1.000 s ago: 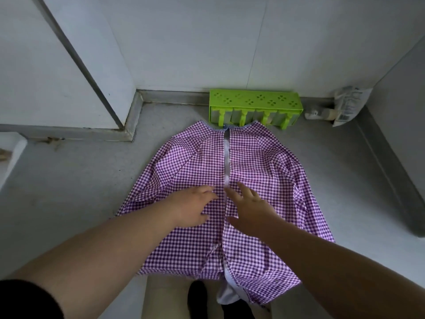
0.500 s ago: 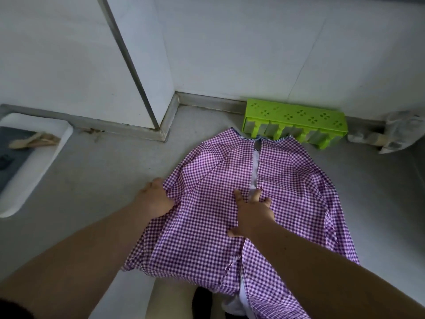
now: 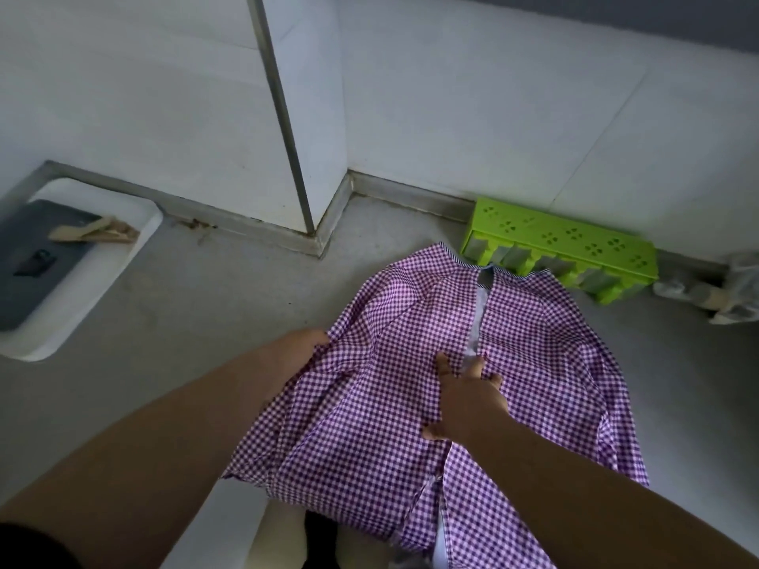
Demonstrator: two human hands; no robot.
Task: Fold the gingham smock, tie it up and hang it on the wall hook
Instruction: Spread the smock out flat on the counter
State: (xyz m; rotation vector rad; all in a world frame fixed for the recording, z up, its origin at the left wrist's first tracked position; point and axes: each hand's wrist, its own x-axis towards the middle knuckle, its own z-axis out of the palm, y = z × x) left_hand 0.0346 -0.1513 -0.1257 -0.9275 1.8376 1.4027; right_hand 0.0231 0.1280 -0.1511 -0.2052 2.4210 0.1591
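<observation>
Change: left hand (image 3: 297,349) has slid from smock's middle to its left edge
Smock (image 3: 386,404): one, purple gingham, spread flat on counter (image 3: 185,322), collar by green rack (image 3: 562,248)
Hands: two, apart; left grips edge fabric, right hand (image 3: 466,400) presses flat beside centre opening
Rack: one
Writing: none readable

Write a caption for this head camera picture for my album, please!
Right hand presses flat on the purple gingham smock while the left hand grips its side edge.
</observation>
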